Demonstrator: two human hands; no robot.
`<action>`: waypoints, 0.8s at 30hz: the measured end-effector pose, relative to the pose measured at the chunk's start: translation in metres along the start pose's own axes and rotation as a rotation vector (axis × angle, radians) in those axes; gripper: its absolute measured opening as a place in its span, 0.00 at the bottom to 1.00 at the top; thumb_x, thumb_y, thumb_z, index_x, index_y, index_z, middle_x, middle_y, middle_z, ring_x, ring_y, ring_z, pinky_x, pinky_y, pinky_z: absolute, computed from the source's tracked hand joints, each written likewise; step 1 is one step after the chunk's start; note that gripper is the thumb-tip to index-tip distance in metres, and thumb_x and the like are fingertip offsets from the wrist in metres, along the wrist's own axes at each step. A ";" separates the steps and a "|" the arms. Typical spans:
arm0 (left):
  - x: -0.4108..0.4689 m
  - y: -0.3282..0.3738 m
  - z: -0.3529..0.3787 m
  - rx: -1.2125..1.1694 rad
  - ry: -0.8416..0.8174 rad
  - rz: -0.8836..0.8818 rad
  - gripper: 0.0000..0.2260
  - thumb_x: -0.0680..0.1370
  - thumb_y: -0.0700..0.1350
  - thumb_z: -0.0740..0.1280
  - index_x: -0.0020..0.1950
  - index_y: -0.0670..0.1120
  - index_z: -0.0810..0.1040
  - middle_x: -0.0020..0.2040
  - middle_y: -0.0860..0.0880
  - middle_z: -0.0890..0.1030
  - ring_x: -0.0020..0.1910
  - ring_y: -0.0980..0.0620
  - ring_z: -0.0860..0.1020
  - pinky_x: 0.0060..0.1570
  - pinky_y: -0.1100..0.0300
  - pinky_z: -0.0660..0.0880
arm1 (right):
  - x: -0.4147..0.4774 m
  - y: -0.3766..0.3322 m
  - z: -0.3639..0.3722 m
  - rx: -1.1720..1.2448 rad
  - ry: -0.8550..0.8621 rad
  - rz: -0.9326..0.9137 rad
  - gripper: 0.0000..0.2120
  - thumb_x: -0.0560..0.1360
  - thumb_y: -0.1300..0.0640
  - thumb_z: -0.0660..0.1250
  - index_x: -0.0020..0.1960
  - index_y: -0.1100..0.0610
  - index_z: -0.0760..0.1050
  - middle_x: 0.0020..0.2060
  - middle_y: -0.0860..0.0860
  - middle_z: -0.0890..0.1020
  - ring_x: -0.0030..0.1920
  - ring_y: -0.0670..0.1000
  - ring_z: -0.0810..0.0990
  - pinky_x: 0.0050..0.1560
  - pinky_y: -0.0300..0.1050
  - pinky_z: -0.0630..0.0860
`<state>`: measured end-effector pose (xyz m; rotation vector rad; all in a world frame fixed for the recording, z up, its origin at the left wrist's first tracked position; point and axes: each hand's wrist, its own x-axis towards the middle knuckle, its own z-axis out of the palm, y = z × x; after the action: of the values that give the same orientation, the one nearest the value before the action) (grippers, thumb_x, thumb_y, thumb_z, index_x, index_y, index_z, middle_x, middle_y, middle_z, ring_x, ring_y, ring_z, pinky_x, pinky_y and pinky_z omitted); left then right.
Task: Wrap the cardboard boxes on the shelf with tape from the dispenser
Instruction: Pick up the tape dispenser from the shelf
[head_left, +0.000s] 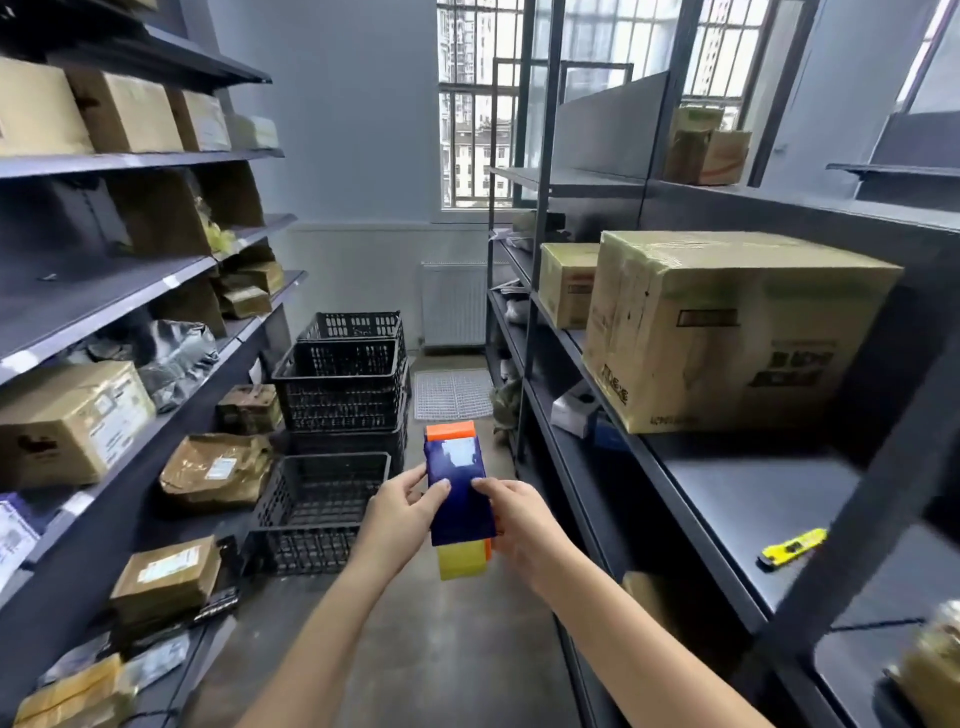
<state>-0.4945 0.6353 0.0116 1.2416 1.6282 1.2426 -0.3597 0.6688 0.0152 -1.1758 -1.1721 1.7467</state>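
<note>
Dispenser (457, 499) is held mid-aisle between the shelving, orange end pointing away. Left hand (400, 512) grips its left edge, thumb on the blue top face, fingers curled beneath. Right hand (519, 519) clamps the right edge likewise. Large box (727, 332) stands on the right shelf (753, 493), small box (566, 283) beyond it. Yellow knife (792, 548) lies on that shelf, nearer.
</note>
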 end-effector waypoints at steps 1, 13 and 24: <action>0.018 -0.002 0.001 -0.004 0.002 0.000 0.25 0.67 0.54 0.64 0.63 0.48 0.77 0.50 0.49 0.84 0.49 0.51 0.82 0.54 0.47 0.76 | 0.018 -0.005 -0.002 -0.008 0.005 0.002 0.09 0.78 0.59 0.62 0.51 0.65 0.75 0.35 0.54 0.79 0.29 0.46 0.79 0.28 0.37 0.73; 0.284 0.010 0.015 0.214 -0.171 0.151 0.06 0.75 0.50 0.68 0.52 0.56 0.77 0.30 0.50 0.76 0.27 0.57 0.74 0.34 0.66 0.73 | 0.262 -0.072 -0.034 -0.038 0.150 -0.109 0.07 0.76 0.59 0.66 0.45 0.64 0.75 0.40 0.60 0.79 0.38 0.54 0.78 0.35 0.44 0.72; 0.550 0.062 0.050 0.085 -0.379 0.298 0.14 0.66 0.62 0.65 0.47 0.58 0.81 0.45 0.36 0.82 0.45 0.39 0.82 0.47 0.41 0.78 | 0.466 -0.194 -0.067 0.014 0.405 -0.284 0.07 0.76 0.59 0.66 0.47 0.64 0.76 0.43 0.60 0.80 0.41 0.54 0.77 0.39 0.44 0.72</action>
<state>-0.5800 1.1821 0.0604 1.7043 1.2630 1.0341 -0.4364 1.1707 0.0502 -1.2171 -1.0186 1.2325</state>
